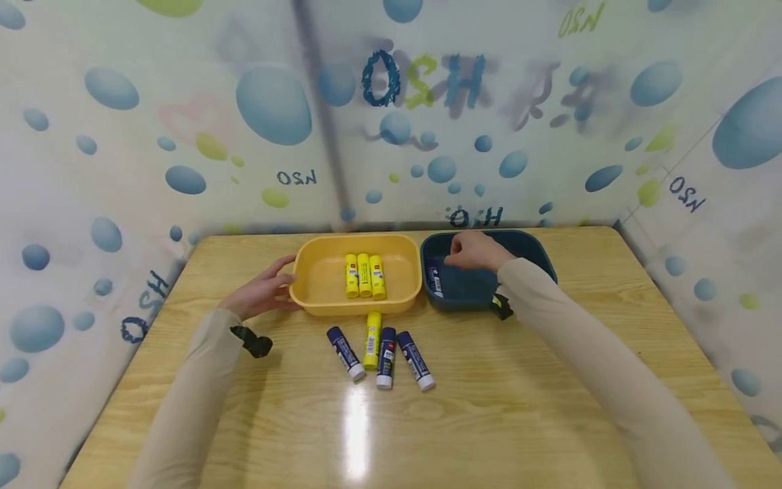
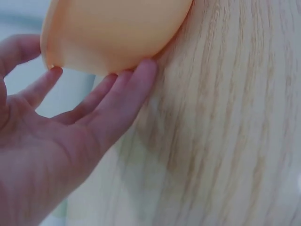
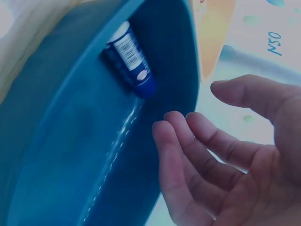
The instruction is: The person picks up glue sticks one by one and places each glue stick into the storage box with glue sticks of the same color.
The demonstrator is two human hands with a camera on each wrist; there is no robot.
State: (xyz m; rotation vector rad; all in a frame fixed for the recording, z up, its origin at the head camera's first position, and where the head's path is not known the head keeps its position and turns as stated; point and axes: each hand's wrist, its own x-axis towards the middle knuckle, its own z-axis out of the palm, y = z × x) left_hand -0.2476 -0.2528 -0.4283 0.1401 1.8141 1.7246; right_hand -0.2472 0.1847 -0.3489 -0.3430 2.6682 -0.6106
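Observation:
My left hand (image 1: 261, 291) rests its fingertips on the outer left side of a yellow bin (image 1: 318, 307); its fingers (image 2: 124, 96) lie against the wall in the left wrist view. Three yellow glue sticks (image 1: 364, 276) lie side by side in that bin. Over the dark blue bin (image 1: 461, 299) my right hand (image 1: 479, 251) hovers with bent, parted fingers and nothing between them. A navy glue stick (image 3: 132, 59) lies in the blue bin's left end, below that hand. In front of the bins lie one yellow glue stick (image 1: 373, 343) and three navy glue sticks (image 1: 386, 358) with white ends.
Both bins stand side by side near the back edge of the wooden table (image 1: 489, 421). Behind them rises a wall covering (image 1: 513, 68) with blue and green drop prints. Dark wrist straps (image 1: 252, 341) sit over both sleeves.

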